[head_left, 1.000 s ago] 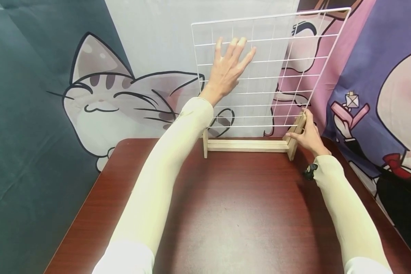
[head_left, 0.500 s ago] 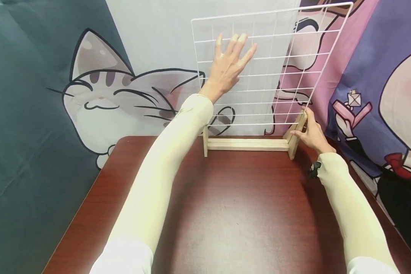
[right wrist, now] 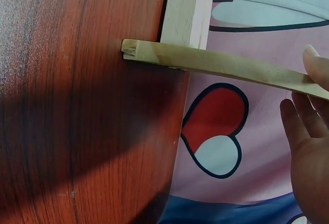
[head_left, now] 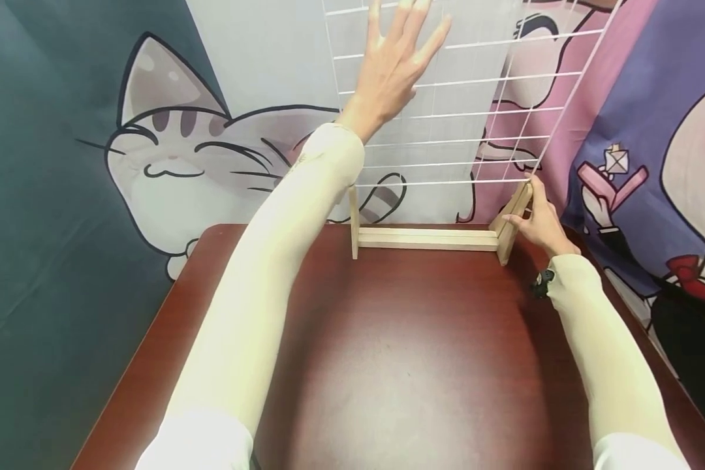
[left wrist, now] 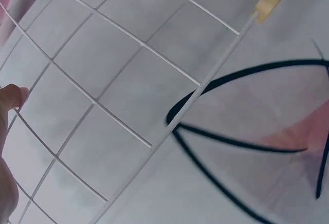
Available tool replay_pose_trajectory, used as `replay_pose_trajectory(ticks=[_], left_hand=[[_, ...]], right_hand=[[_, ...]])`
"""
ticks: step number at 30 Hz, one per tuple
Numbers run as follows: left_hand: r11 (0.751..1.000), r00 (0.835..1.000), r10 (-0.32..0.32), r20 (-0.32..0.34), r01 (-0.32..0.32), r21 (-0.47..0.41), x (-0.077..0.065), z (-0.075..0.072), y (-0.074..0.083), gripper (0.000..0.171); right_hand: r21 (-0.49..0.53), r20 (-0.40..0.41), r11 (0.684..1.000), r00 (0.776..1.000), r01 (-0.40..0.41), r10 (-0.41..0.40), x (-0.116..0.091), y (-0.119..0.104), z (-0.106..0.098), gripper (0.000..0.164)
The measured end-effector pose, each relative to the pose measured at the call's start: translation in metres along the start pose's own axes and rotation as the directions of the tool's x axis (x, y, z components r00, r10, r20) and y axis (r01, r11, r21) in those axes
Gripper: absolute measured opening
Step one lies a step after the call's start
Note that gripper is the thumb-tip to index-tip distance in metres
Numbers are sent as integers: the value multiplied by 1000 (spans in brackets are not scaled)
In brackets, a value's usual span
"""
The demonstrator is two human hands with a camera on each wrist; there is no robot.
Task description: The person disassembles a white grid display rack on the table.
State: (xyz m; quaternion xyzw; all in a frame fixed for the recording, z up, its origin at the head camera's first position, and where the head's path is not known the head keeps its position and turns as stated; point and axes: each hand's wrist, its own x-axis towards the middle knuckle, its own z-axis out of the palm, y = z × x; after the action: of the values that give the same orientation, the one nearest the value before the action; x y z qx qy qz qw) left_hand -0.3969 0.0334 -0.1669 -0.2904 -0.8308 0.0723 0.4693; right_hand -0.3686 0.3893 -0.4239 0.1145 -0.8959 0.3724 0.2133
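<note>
- Head view: the white wire grid [head_left: 476, 82] rises above the wooden stand [head_left: 427, 238], at the far edge of the table [head_left: 399, 359]. The left hand [head_left: 384, 75] spreads straight fingers over the grid; the right hand [head_left: 543, 219] pinches the stand's right side.
- Left wrist view: this hand shows partly, beside the grid.
- Right wrist view: thumb and fingers hold the stand between them.

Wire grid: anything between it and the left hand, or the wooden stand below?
Nothing visible stands between the wire grid and the left hand or wooden stand; the right hand holds the stand's right upright.
</note>
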Motion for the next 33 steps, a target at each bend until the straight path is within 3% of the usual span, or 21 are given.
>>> replay_pose_trajectory(ticks=[10,16,23,27,33], left_hand=[[998,999,47,-23,-46,41,17,-20,-6,70],[999,999,33,-9,-33,22,23,-35,-22,74],[999,989,6,148,0,-38,29,-58,-41,72],[997,984,34,177,-21,-72,26,-68,-51,70],[995,955,6,295,23,-92,23,-87,-66,70]], right_hand=[[-36,26,999,999,-26,27,-6,10,5,99],[-27,33,999,999,-25,25,-4,12,6,97],[-31,38,999,999,-31,32,-2,15,2,99],[-28,34,999,999,-24,25,-3,17,1,99],[-32,32,998,998,-60,61,-4,19,-1,101]])
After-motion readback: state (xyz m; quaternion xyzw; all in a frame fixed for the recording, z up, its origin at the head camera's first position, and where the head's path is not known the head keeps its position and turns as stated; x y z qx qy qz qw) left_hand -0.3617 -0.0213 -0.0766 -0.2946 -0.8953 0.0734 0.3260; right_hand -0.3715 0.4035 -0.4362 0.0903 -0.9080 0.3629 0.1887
